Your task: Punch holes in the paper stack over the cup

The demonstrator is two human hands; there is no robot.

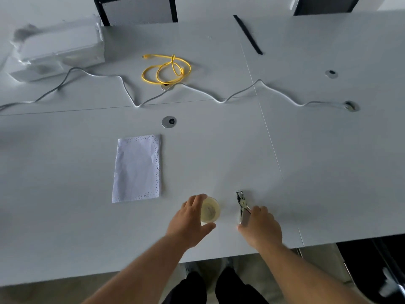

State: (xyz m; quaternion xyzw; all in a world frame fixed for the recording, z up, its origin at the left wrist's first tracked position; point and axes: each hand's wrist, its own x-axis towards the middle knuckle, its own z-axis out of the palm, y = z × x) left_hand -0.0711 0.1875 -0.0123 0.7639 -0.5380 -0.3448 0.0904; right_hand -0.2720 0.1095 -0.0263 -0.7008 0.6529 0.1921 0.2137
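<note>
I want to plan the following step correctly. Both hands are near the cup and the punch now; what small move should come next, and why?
Probably close the right hand on the hole punch and lift it. The fingers already rest on its handles, the left hand cups the cup, and the paper stack lies apart, untouched.

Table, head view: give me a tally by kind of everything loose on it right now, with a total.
Paper stack: 1
Cup: 1
Hole punch: 1
Cables: 2, yellow and grey
Black strip: 1
Wrapped white package: 1
Total: 7
</note>
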